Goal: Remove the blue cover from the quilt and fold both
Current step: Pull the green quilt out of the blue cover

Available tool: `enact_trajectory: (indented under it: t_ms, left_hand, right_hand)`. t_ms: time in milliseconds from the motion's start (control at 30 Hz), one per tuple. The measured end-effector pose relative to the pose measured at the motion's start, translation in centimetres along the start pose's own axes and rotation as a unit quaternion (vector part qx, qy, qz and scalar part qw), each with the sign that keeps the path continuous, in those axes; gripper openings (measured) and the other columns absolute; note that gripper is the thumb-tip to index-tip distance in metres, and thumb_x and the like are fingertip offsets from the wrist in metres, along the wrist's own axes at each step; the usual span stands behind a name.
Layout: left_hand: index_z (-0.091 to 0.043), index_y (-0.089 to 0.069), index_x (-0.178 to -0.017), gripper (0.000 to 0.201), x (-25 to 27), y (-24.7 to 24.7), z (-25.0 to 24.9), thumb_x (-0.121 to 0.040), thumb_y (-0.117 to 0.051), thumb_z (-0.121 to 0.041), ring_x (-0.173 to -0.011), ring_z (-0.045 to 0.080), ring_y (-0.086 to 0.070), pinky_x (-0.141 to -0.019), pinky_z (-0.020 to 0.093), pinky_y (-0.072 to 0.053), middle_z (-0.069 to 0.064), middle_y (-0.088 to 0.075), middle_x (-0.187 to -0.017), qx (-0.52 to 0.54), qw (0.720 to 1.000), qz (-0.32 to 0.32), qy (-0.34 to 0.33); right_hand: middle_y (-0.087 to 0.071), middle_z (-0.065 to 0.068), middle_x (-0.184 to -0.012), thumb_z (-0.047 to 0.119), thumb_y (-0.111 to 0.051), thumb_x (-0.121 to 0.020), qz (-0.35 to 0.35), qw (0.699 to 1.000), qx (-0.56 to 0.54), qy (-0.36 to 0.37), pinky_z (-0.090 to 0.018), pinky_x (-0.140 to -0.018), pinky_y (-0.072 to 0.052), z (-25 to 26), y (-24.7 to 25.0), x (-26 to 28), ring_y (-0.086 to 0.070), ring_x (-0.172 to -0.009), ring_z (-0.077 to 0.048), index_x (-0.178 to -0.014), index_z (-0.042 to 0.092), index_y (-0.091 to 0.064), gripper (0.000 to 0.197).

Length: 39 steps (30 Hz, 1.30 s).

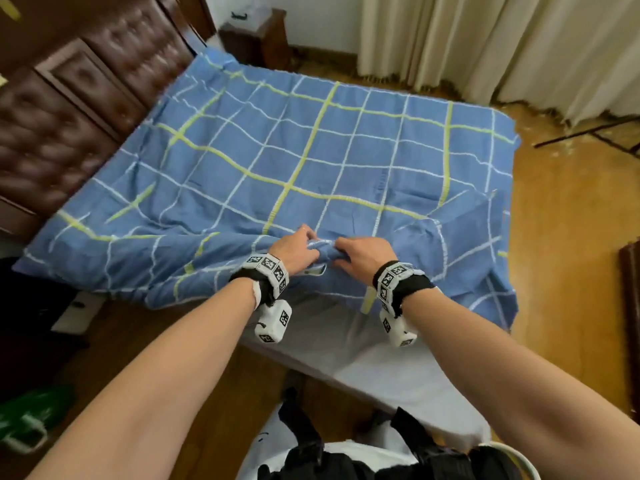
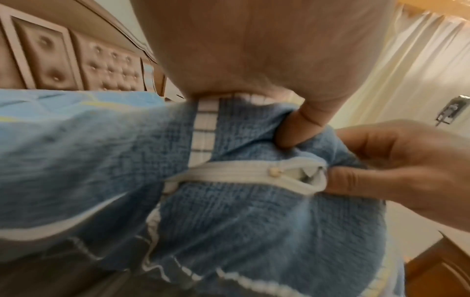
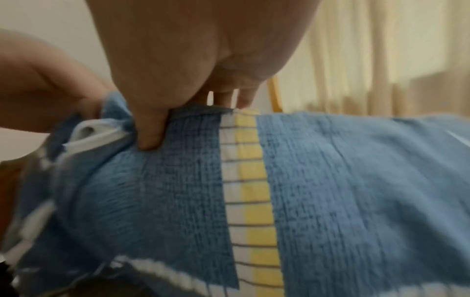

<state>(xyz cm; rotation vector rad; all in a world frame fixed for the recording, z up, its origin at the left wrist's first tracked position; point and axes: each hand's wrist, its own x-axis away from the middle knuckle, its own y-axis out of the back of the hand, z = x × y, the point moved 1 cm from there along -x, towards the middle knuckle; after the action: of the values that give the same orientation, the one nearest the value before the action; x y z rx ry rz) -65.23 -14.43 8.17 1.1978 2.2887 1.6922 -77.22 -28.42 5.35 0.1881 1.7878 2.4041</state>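
The blue cover (image 1: 311,161), checked with white and yellow-green lines, lies spread across the bed (image 1: 398,368), its near edge bunched and rumpled at the foot. At that edge a white zipper tape (image 2: 229,172) runs along the seam, with a small pale stud on it; the opening gapes slightly at one end. The left hand (image 1: 294,249) grips a fold of the cover just above the zipper, fingers curled into the cloth. The right hand (image 1: 363,254) pinches the cover beside it, its thumb (image 3: 150,128) pressing down into the weave and the zipper end held against the fingers. The two hands nearly touch. The quilt itself cannot be made out inside the cover.

Below the cover a pale grey sheet shows on the mattress. A dark brown tufted headboard (image 1: 69,116) stands at the left, a small dark nightstand (image 1: 256,36) beyond the far corner. Cream curtains (image 1: 502,46) hang along the right wall over a wooden floor (image 1: 571,220). A green bag (image 1: 27,420) sits on the floor at the lower left.
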Motion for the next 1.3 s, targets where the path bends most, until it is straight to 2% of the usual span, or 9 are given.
enact_trajectory:
  t_ms: [100,200,300,433,567,700,900,1067,1300]
  left_hand:
    - [-0.021,-0.056,-0.101,0.026,1.2,1.7,2.3,-0.079,-0.065,-0.032,-0.105,0.026,-0.054,-0.088,0.038,-0.044,0.003,-0.061,-0.105,0.036,0.987,-0.153,0.035]
    - [-0.017,-0.063,-0.078,0.035,1.6,0.5,4.9,-0.087,-0.055,-0.050,-0.077,0.029,-0.066,-0.065,0.033,-0.049,0.003,-0.066,-0.071,0.165,0.981,0.003,0.105]
    - [-0.013,-0.065,-0.088,0.058,1.5,-1.9,6.6,-0.091,-0.041,-0.065,-0.060,0.023,-0.064,-0.055,0.025,-0.045,0.005,-0.072,-0.076,0.257,0.943,0.155,0.144]
    - [-0.016,-0.065,-0.094,0.039,-0.7,-3.4,6.2,-0.093,-0.052,-0.053,-0.066,0.021,-0.066,-0.061,0.027,-0.049,0.009,-0.073,-0.091,0.402,0.899,0.137,0.106]
    - [-0.013,-0.060,-0.078,0.023,-1.9,-4.2,5.5,-0.096,-0.054,-0.027,-0.051,0.013,-0.057,-0.054,0.021,-0.041,0.005,-0.065,-0.069,0.403,0.888,0.191,0.112]
    - [-0.010,-0.064,-0.086,0.036,-0.1,-6.2,6.0,-0.094,-0.053,-0.043,-0.057,0.021,-0.062,-0.052,0.024,-0.048,0.009,-0.068,-0.076,0.409,0.864,0.228,0.184]
    - [-0.012,-0.060,-0.082,0.017,1.5,-9.0,4.6,-0.097,-0.054,-0.017,-0.063,0.020,-0.064,-0.056,0.029,-0.052,0.008,-0.063,-0.075,0.557,0.802,0.085,0.198]
    - [-0.011,-0.059,-0.076,0.022,4.4,-11.7,3.9,-0.097,-0.054,-0.010,-0.056,0.012,-0.061,-0.047,0.022,-0.052,0.008,-0.057,-0.067,0.560,0.810,-0.019,0.173]
    - [-0.010,-0.064,-0.080,0.018,10.3,-13.8,5.9,-0.096,-0.057,-0.007,-0.057,0.009,-0.061,-0.055,0.021,-0.053,0.003,-0.067,-0.066,0.594,0.786,-0.104,0.139]
  right_hand:
    - [-0.069,-0.007,-0.085,0.052,-0.048,-0.095,-0.016,0.997,0.008,-0.075,-0.032,-0.059,-0.040,1.1,0.8,-1.7,-0.066,-0.081,-0.034,-0.090,0.023,-0.051,0.029]
    - [-0.068,-0.008,-0.084,0.051,-0.044,-0.097,-0.013,0.990,-0.019,-0.142,-0.032,-0.060,-0.040,2.6,0.9,-3.0,-0.065,-0.083,-0.035,-0.080,0.023,-0.050,0.033]
    - [-0.066,-0.008,-0.083,0.050,-0.046,-0.096,0.017,0.985,-0.041,-0.166,-0.032,-0.062,-0.039,3.8,1.4,-4.4,-0.062,-0.083,-0.034,-0.077,0.019,-0.056,0.038]
    - [-0.058,-0.005,-0.069,0.051,-0.054,-0.093,0.145,0.977,-0.059,-0.147,-0.032,-0.061,-0.038,4.5,1.2,-5.2,-0.058,-0.074,-0.028,-0.070,0.016,-0.059,0.042]
    - [-0.058,-0.002,-0.057,0.047,-0.055,-0.094,0.238,0.957,-0.070,-0.152,-0.031,-0.061,-0.043,4.4,0.4,-3.9,-0.055,-0.059,-0.018,-0.059,0.014,-0.050,0.048]
    - [-0.064,-0.008,-0.061,0.044,-0.058,-0.093,0.248,0.949,-0.117,-0.154,-0.035,-0.067,-0.049,3.8,-0.7,-2.3,-0.066,-0.067,-0.026,-0.063,0.012,-0.050,0.045]
    - [-0.067,-0.006,-0.064,0.051,-0.055,-0.092,0.271,0.949,-0.125,-0.098,-0.036,-0.067,-0.049,2.5,-1.1,-2.3,-0.065,-0.068,-0.023,-0.066,0.014,-0.053,0.045]
    - [-0.062,0.007,-0.091,0.068,-0.058,-0.082,0.174,0.982,-0.055,-0.053,-0.033,-0.073,-0.048,0.8,-0.7,-2.2,-0.060,-0.083,-0.017,-0.093,0.028,-0.052,0.042]
    - [-0.070,-0.001,-0.089,0.056,-0.062,-0.078,0.352,0.925,0.101,0.102,-0.035,-0.081,-0.055,7.5,-3.7,-3.2,-0.064,-0.086,-0.026,-0.088,0.021,-0.072,0.038]
